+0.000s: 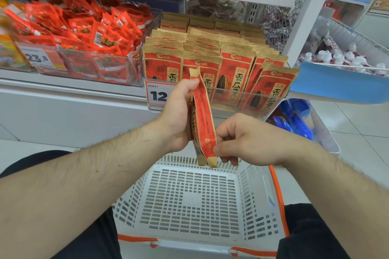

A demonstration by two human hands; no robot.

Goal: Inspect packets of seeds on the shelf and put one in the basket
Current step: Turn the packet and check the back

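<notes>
Price tag (pixel 35 58): "23.8". Price tag (pixel 159 95): "12". Shelf packets (pixel 236 79): "洽洽 香瓜子".

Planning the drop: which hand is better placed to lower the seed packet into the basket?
Probably right: the right hand pinches the seed packet's bottom end directly above the white basket; the left hand grips higher up.

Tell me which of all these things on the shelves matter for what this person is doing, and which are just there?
Part of the job:
- held seed packet, gripped by the left hand and pinched at its lower end by the right hand
- seed packets in the clear bin
- white basket, below the hands

Just there:
- red snack packets
- small white-capped bottles
- blue bags
</notes>
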